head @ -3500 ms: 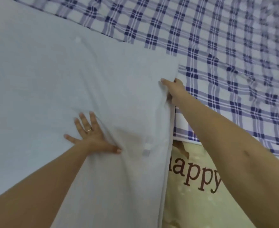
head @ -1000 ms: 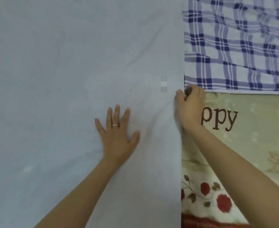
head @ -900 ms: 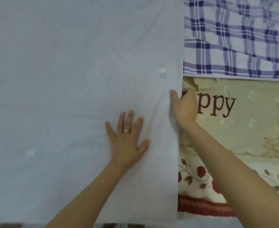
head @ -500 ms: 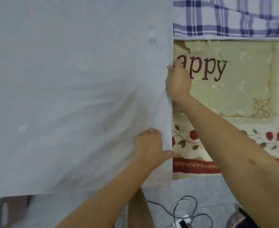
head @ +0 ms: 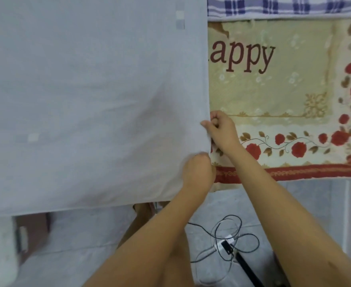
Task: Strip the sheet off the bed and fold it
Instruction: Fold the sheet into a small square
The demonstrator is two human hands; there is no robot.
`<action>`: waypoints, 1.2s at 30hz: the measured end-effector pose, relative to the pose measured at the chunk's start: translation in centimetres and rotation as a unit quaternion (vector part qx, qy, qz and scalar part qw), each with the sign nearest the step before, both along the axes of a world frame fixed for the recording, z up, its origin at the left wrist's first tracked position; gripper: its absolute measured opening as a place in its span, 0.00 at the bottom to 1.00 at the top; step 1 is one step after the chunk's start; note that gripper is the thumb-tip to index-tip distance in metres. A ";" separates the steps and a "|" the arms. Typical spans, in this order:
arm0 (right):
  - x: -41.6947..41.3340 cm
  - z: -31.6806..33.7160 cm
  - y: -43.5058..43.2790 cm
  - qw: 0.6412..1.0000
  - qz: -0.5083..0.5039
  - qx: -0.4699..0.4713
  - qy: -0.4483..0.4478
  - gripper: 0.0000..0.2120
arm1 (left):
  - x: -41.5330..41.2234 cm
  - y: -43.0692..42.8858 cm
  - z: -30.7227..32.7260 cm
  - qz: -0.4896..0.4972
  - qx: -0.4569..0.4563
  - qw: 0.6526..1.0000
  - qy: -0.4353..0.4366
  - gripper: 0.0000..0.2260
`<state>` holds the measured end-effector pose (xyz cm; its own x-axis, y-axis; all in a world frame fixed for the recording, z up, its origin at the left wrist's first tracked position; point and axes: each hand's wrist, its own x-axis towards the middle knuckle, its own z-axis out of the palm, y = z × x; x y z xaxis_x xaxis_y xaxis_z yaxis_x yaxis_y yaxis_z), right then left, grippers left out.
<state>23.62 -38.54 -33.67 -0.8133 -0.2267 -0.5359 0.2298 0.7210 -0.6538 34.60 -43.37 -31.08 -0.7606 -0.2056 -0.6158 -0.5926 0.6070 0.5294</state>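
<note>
The pale sheet (head: pixel 87 100) fills the left and centre of the frame. At its right edge, lower centre, the left hand (head: pixel 198 172) grips the cloth with curled fingers. Just above, the right hand (head: pixel 221 129) pinches the same edge. A flowered blanket (head: pixel 274 96) lies to the right.

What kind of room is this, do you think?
Probably a home bedroom: a pale sheet over a floral bed mat, a plaid cloth beyond it, cables on the floor.

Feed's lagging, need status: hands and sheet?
Right hand pinches sheet edge; left hand grips it just below. Flowered blanket bare beside sheet. Cables on floor, clear of sheet.
</note>
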 end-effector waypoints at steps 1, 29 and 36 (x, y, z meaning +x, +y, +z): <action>-0.4 0.1 0.2 1.000 0.002 -0.006 -0.019 0.09 | 0.1 0.2 -0.3 -0.004 -0.001 1.000 0.002 0.06; 15.4 1.2 6.9 0.983 0.024 0.163 0.080 0.26 | 16.7 -7.5 -2.9 -0.451 0.011 0.871 0.194 0.14; 15.5 1.8 5.7 0.979 -0.100 0.047 -0.169 0.08 | 14.0 -9.2 -1.1 -0.125 -0.030 0.981 0.145 0.16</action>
